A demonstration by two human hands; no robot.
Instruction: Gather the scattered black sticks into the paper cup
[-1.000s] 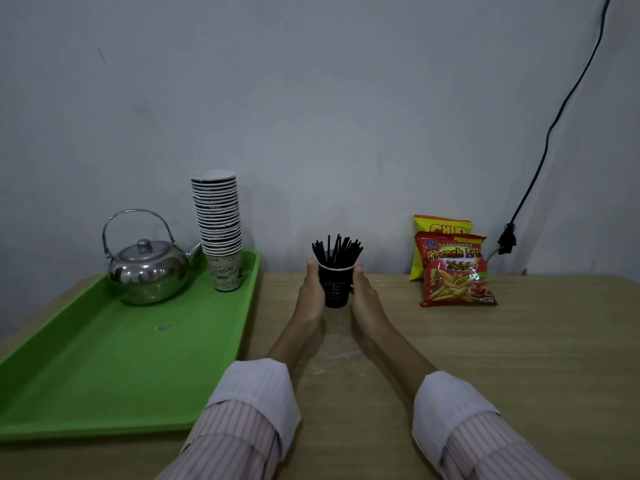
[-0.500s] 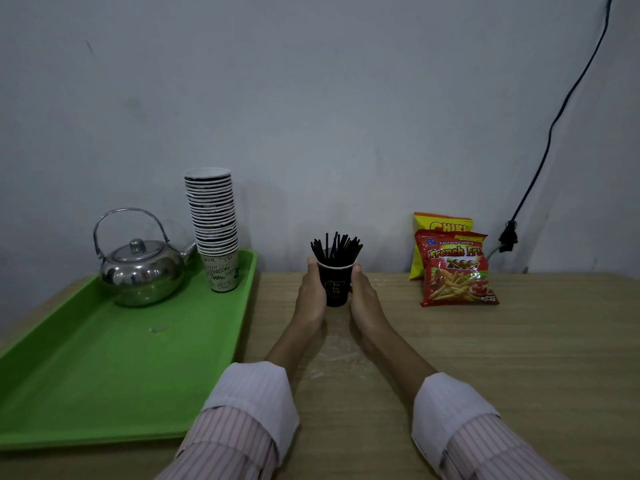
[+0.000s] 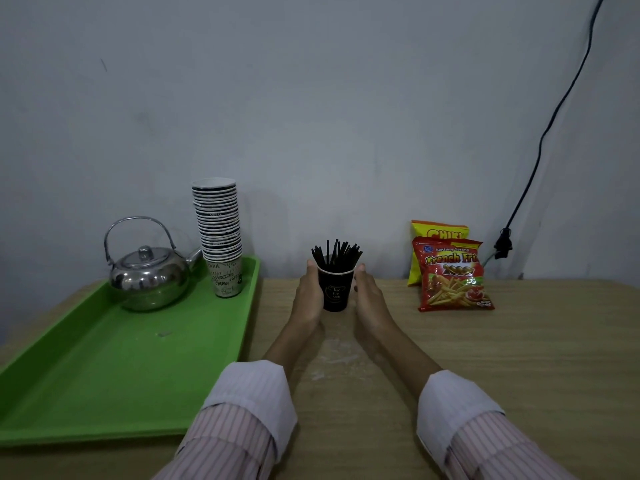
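Observation:
A black paper cup (image 3: 335,289) with a white rim stands upright on the wooden table near the back wall. Several black sticks (image 3: 336,254) stand bundled inside it, fanning out above the rim. My left hand (image 3: 309,295) presses against the cup's left side and my right hand (image 3: 369,296) against its right side, so both hands cup it between them. No loose sticks show on the table.
A green tray (image 3: 104,368) fills the left, carrying a steel kettle (image 3: 150,271) and a tall stack of paper cups (image 3: 220,233). Two snack bags (image 3: 450,271) lean at the back right. A black cable (image 3: 540,140) hangs down the wall.
The view has shifted slightly; both hands stay pressed on the cup, which has not visibly moved.

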